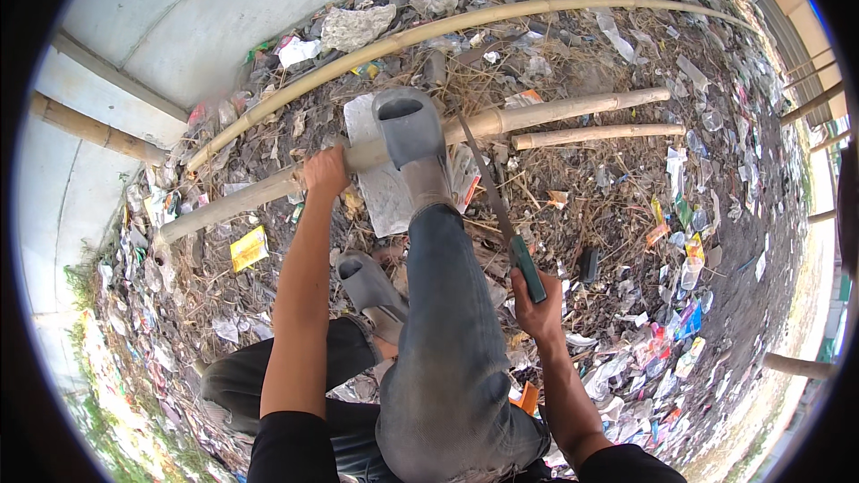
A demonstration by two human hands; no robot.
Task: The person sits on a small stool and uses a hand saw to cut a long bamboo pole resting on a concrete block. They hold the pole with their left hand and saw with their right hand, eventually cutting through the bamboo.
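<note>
A thick bamboo pole lies across the littered ground in front of me. My left hand is closed around it, left of my foot. A grey slipper on my outstretched foot presses on the pole's middle. My right hand grips a handsaw by its green handle. The dark blade slants up and left, its far end at the pole just right of the slipper. Whether the teeth have cut in cannot be made out. My other slippered foot is tucked on the near side of the pole.
A shorter bamboo piece lies right of the pole, and a long curved bamboo stretches beyond it. Plastic scraps, paper and dry straw cover the ground. A grey wall rises at the far left. A yellow packet lies near my left forearm.
</note>
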